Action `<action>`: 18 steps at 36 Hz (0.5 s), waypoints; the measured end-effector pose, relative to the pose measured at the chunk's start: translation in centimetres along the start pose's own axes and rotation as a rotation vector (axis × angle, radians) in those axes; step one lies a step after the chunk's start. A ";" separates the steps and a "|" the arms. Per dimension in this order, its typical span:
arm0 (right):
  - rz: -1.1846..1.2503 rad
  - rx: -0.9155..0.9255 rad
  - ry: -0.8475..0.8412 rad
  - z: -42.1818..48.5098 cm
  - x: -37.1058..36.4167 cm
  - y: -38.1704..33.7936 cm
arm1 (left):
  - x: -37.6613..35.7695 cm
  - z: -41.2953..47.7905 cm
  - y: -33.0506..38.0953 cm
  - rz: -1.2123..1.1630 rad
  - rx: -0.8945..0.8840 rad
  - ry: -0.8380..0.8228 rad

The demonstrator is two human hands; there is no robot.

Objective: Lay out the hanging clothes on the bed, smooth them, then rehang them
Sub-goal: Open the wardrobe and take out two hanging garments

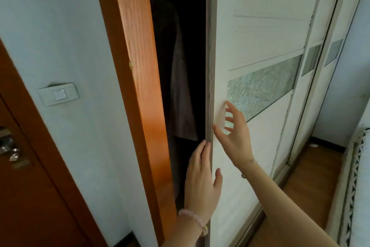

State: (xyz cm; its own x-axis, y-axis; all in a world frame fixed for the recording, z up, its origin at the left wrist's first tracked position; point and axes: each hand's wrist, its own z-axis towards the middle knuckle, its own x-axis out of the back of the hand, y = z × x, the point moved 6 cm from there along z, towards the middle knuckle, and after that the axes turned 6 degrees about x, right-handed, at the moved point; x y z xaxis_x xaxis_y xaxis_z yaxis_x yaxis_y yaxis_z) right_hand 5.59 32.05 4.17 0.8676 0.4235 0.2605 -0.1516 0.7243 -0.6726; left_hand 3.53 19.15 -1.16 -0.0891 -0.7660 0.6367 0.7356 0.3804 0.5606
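a: grip status?
b: left hand (200, 176) fingers curl around the sliding door (250, 46) edge. right hand (236, 132) spread wide, fingertips on the panel.
a: clothes?
b: dark garment (176, 86) hangs inside the wardrobe gap. no legible writing.

You have two bare hands in view, the left (200, 178) and the right (234, 132), and each wrist carries one bracelet: a pink beaded bracelet (193, 220) and a thin gold chain bracelet (249, 163). You can count one dark grey-brown hanging garment (176, 86) in the wardrobe gap, one white sliding wardrobe door (260, 26) nearest you, three frosted glass panels (264, 90) across the doors, and one white wall switch (58, 94) at left.
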 end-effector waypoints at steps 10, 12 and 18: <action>-0.220 0.226 -0.075 4.2 2.5 3.5 | -10.4 9.3 -0.5 -0.340 0.260 -0.115; -0.204 0.261 -0.092 5.2 3.0 4.7 | -11.9 10.2 -0.3 -0.307 0.239 -0.098; -0.181 0.342 -0.158 8.4 5.0 8.5 | -16.7 13.5 0.2 -0.419 0.292 -0.047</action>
State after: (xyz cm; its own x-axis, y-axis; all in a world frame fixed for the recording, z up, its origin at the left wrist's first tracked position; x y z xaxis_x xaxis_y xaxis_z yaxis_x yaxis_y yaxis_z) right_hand 4.65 44.91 5.61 0.8154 0.3316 0.4745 -0.1750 0.9225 -0.3440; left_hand -3.92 39.05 -4.52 -0.3709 -0.8622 0.3450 0.4125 0.1799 0.8930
